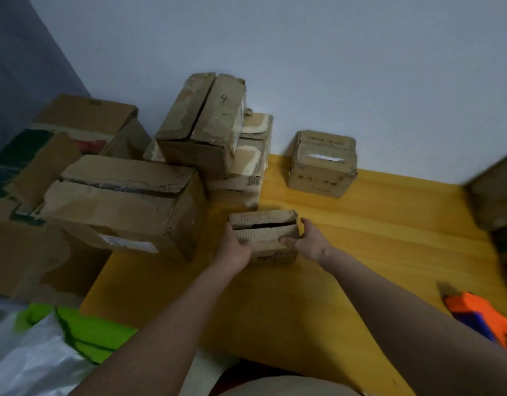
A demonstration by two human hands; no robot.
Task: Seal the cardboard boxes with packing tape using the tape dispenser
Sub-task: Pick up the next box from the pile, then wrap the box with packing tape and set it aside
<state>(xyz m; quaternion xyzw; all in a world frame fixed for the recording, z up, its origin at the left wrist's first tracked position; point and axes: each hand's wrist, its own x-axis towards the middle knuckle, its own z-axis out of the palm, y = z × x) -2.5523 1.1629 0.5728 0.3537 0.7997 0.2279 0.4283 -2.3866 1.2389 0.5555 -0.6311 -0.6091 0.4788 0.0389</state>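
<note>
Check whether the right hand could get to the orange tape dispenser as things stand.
Probably yes, but not at once. The right hand and left hand both grip the small box, so it must let go first. The tape dispenser lies on the yellow table on that arm's side, with bare surface between.

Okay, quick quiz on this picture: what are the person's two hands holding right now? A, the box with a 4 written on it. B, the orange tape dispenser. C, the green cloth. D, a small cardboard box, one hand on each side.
D: the left hand and right hand grip opposite sides of the small cardboard box on the yellow table, while the orange tape dispenser lies untouched at the right.
</note>
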